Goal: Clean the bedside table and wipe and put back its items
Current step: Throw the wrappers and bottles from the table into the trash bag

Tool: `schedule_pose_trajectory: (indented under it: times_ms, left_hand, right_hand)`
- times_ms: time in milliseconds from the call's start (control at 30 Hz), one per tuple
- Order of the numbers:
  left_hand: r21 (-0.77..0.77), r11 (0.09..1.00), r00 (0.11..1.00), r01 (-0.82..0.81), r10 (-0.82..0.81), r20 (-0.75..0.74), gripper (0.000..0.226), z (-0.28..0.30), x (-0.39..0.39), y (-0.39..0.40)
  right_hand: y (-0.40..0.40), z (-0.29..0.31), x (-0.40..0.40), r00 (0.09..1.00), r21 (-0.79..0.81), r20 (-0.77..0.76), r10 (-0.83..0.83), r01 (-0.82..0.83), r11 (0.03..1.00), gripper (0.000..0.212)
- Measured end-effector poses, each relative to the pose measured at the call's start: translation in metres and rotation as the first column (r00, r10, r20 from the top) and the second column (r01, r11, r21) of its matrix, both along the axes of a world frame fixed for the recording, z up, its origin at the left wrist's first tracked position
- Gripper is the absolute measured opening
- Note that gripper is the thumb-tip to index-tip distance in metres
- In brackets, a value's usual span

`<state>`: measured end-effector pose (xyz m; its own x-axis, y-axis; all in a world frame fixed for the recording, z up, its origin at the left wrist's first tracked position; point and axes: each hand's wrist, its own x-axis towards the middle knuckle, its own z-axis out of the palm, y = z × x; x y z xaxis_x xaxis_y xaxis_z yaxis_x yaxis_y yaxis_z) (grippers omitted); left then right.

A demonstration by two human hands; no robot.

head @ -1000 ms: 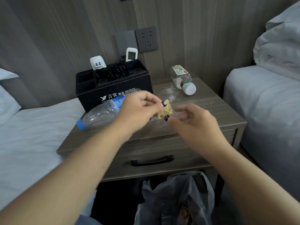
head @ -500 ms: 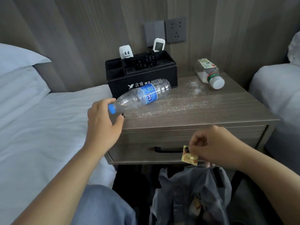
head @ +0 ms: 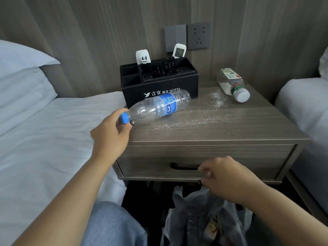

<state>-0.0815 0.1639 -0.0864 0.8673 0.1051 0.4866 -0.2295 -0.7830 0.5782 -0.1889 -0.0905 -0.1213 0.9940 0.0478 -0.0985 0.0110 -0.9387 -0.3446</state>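
Clear ribbed plastic bottle in left hand.

Empty blue-capped bottle sideways on powder-strewn bedside table

On the bedside table an organizer box stands at the back, one bottle lying before it, another bottle to its right.

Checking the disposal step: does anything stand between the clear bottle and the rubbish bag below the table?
Nothing solid blocks it. The left hand grips the clear bottle at its blue cap, at the table front-left corner. The bag lies below the drawer; only the right hand hovers over its mouth.
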Motion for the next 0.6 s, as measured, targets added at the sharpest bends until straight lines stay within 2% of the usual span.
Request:
schedule_pose_trajectory:
  times_ms: [67, 133, 200, 267, 367, 467, 600]
  left_hand:
    - [-0.036, 0.997, 0.991, 0.069, -0.064, 0.114, 0.033, 0.004, -0.016, -0.001]
    - [-0.021, 0.991, 0.97, 0.133, -0.126, 0.21, 0.034, 0.011, -0.034, -0.005]
    - [0.038, 0.979, 0.943, 0.202, -0.205, 0.264, 0.034, 0.023, -0.049, -0.012]
    - [0.133, 0.952, 0.916, 0.276, -0.302, 0.263, 0.036, 0.04, -0.057, -0.022]
    - [0.357, 0.87, 0.876, 0.339, -0.431, 0.218, 0.042, 0.065, -0.06, -0.035]
    - [0.428, 0.802, 0.832, 0.416, -0.526, 0.176, 0.042, 0.084, -0.06, -0.054]
    - [0.413, 0.726, 0.747, 0.55, -0.649, 0.147, 0.043, 0.101, -0.055, -0.084]
  right_hand:
    - [0.001, 0.001, 0.003, 0.981, 0.125, 0.193, 0.017, -0.042, 0.991, 0.031]
    - [0.006, 0.003, 0.004, 0.913, 0.204, 0.407, 0.002, -0.094, 0.974, 0.043]
    - [0.012, 0.007, 0.004, 0.773, 0.238, 0.633, -0.044, -0.14, 0.961, 0.061]
    - [0.016, 0.014, 0.004, 0.61, 0.246, 0.785, -0.11, -0.143, 0.959, 0.073]
    - [0.009, 0.024, 0.006, 0.463, 0.199, 0.873, -0.152, -0.054, 0.979, 0.08]
    - [-0.005, 0.028, 0.01, 0.484, 0.156, 0.858, -0.17, 0.069, 0.985, 0.085]
    - [-0.027, 0.031, 0.015, 0.491, 0.236, 0.827, -0.275, 0.141, 0.961, 0.083]
